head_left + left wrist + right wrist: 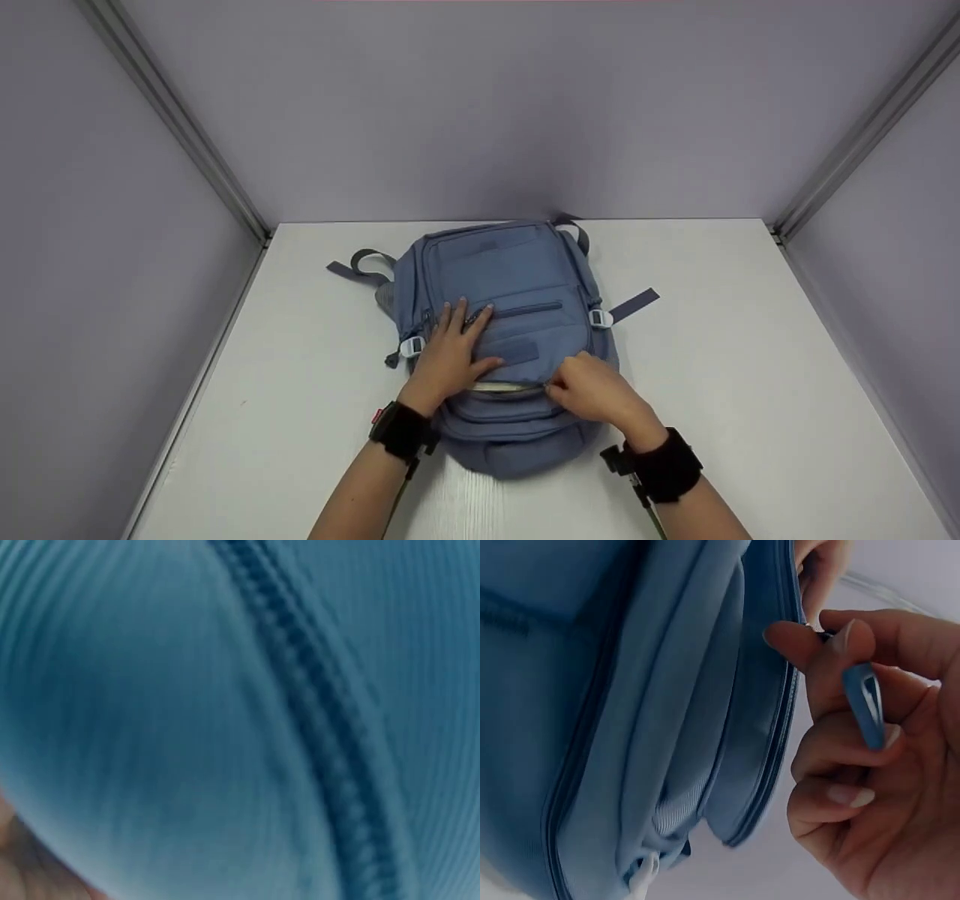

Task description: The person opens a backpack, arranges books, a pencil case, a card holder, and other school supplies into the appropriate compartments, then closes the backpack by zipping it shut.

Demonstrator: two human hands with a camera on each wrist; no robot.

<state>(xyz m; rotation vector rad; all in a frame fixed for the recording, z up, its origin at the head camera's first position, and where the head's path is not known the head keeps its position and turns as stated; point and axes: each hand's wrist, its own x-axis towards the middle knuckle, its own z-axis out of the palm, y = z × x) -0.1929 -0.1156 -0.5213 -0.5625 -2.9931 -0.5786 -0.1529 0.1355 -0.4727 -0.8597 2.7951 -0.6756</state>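
Observation:
A blue backpack [495,262] lies on the white table. My left hand [448,356] rests on its front with fingers spread, just above the gap of a pocket. Along that gap a pale yellowish strip [501,388] shows. Thumb and index finger of my right hand [592,386] pinch a zipper at the right end of the gap. The right wrist view shows the blue zipper pull [866,705] hanging across the curled fingers of that hand, beside the zipper track [786,712]. Blue fabric with a blurred zipper [315,720] fills most of the left wrist view.
White buckles [412,346] sit on the backpack's sides. Dark loose straps [635,305] stick out left and right onto the white table [750,360]. Grey panels [480,112] wall in the back and both sides.

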